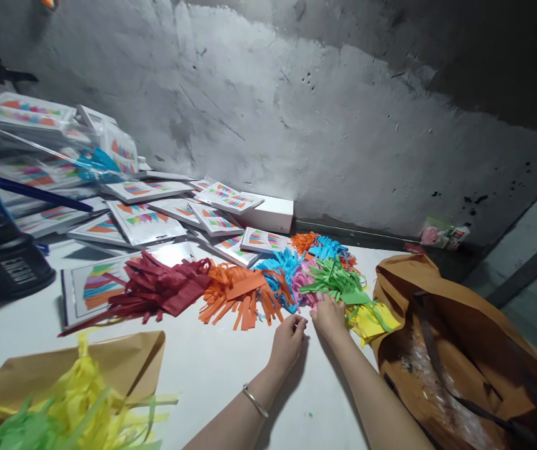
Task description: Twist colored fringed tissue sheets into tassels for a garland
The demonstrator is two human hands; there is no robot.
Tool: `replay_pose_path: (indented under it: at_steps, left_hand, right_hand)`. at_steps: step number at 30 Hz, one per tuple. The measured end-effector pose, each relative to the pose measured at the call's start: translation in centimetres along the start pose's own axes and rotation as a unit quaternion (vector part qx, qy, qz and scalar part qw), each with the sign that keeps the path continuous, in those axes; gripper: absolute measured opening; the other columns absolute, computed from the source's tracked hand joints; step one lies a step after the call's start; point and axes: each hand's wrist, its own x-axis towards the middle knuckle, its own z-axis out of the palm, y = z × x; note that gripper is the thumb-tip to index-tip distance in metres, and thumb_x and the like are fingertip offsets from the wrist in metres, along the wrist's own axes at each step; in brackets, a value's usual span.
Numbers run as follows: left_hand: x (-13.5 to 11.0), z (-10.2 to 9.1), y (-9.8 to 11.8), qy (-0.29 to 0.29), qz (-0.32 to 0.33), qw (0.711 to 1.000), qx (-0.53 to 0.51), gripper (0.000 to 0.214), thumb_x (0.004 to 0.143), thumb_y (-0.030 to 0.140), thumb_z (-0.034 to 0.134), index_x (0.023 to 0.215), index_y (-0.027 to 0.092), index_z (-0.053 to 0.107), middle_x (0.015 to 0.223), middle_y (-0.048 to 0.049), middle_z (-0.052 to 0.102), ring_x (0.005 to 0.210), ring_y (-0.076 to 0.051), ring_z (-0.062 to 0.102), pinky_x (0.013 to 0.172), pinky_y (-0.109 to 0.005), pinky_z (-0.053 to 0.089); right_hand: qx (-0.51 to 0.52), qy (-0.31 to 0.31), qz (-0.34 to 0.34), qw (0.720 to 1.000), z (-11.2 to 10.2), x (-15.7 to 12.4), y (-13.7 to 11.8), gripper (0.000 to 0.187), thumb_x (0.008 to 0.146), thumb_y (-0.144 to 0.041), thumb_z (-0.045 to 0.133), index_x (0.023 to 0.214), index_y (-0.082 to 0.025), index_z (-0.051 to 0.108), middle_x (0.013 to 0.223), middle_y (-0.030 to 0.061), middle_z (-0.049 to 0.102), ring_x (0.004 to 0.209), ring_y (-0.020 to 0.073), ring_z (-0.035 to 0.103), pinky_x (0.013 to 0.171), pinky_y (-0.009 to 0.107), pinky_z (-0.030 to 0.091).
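Grey wall (249, 112) backs boxes (146, 224); brown bag (406, 278) beside yellow fringe (375, 320).

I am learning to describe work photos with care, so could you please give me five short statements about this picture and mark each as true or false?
1. A silver-coloured bangle is around the wrist of the left hand. True.
2. The dark red bundle lies to the right of the large orange bundle. False: it lies to the left.
3. The right hand is at the green bundle. True.
4. The large brown bag is to the left of both hands. False: it is to their right.
5. The wall is painted evenly in bright red. False: it is grey and patchy.
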Motion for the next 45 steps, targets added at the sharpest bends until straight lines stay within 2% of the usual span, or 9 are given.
replay_pose_path:
  at_steps: [8,18,23,26,30,33,37,41,45]
  left_hand:
    - [-0.1,0.0,0.1,-0.001,0.007,1.0,0.001,0.025,0.101,0.037,0.06,0.096,0.014,0.066,0.087,-0.0016,0.068,0.074,-0.015,0.066,0.07,-0.032,0.058]
    - [-0.1,-0.1,0.0,0.002,0.021,0.999,0.035,0.025,0.101,0.037,0.059,0.096,0.014,0.066,0.087,-0.0014,0.068,0.073,-0.015,0.066,0.069,-0.031,0.058]
    - [-0.1,0.2,1.0,0.022,0.083,0.994,0.07,0.022,0.101,0.034,0.06,0.095,0.014,0.066,0.094,-0.0032,0.068,0.083,-0.017,0.067,0.078,-0.036,0.057]
    - [1.1,1.0,2.7,0.001,0.14,0.985,0.099,0.018,0.1,0.032,0.061,0.098,0.015,0.068,0.105,-0.0056,0.069,0.096,-0.02,0.066,0.088,-0.041,0.056]
    - [4.5,2.8,5.3,-0.069,0.201,0.967,0.141,0.018,0.099,0.031,0.062,0.109,0.017,0.068,0.12,-0.0083,0.067,0.109,-0.024,0.064,0.097,-0.047,0.053]
    - [6.7,4.2,6.5,-0.128,0.217,0.954,0.162,0.022,0.099,0.032,0.063,0.115,0.017,0.066,0.123,-0.0091,0.066,0.107,-0.024,0.065,0.094,-0.045,0.055]
    - [7.8,4.9,7.1,-0.172,0.209,0.949,0.163,0.023,0.1,0.033,0.062,0.118,0.018,0.065,0.123,-0.0091,0.066,0.102,-0.022,0.067,0.09,-0.043,0.058]
    - [8.5,4.0,7.5,-0.153,0.172,0.962,0.145,0.024,0.101,0.033,0.06,0.12,0.019,0.065,0.124,-0.0093,0.065,0.101,-0.021,0.067,0.089,-0.042,0.058]
    - [10.9,1.0,8.4,-0.091,0.117,0.982,0.117,0.025,0.1,0.033,0.062,0.12,0.018,0.064,0.122,-0.0087,0.066,0.101,-0.023,0.067,0.087,-0.042,0.059]
  right_hand:
    - [0.04,0.016,-0.026,0.999,0.3,-0.6,-0.1,0.024,0.096,-0.037,0.065,0.107,-0.016,0.067,0.118,0.0071,0.067,0.116,0.0238,0.061,0.105,0.05,0.045]
    - [0.215,0.061,0.064,0.973,2.0,-0.2,5.0,0.022,0.097,-0.038,0.064,0.101,-0.016,0.067,0.105,0.0034,0.07,0.096,0.0175,0.067,0.09,0.041,0.055]
    - [0.293,0.131,0.093,0.943,3.0,-0.8,6.3,0.02,0.097,-0.036,0.063,0.099,-0.017,0.066,0.101,0.0025,0.069,0.089,0.0151,0.067,0.084,0.036,0.056]
    - [0.334,0.182,0.099,0.919,3.5,-1.4,6.6,0.019,0.098,-0.036,0.062,0.099,-0.017,0.066,0.102,0.0028,0.068,0.091,0.0156,0.066,0.085,0.037,0.056]
    - [0.385,0.239,0.098,0.886,3.8,-2.1,6.7,0.019,0.098,-0.036,0.061,0.099,-0.017,0.066,0.106,0.0037,0.068,0.097,0.0168,0.066,0.089,0.039,0.055]
    - [0.42,0.268,0.096,0.862,3.9,-2.3,6.7,0.02,0.098,-0.036,0.062,0.1,-0.017,0.066,0.109,0.0042,0.068,0.101,0.0183,0.065,0.092,0.041,0.054]
    - [0.473,0.281,0.096,0.83,4.1,-2.1,6.6,0.022,0.098,-0.037,0.061,0.103,-0.016,0.065,0.106,0.0038,0.068,0.096,0.0174,0.067,0.088,0.039,0.056]
    - [0.509,0.291,0.12,0.801,4.3,-1.7,6.8,0.024,0.098,-0.038,0.061,0.105,-0.016,0.065,0.104,0.0035,0.069,0.093,0.0167,0.068,0.084,0.038,0.057]
    - [0.511,0.325,0.183,0.774,3.7,-1.3,8.7,0.024,0.097,-0.039,0.063,0.104,-0.016,0.065,0.101,0.0027,0.068,0.087,0.0154,0.067,0.081,0.036,0.057]
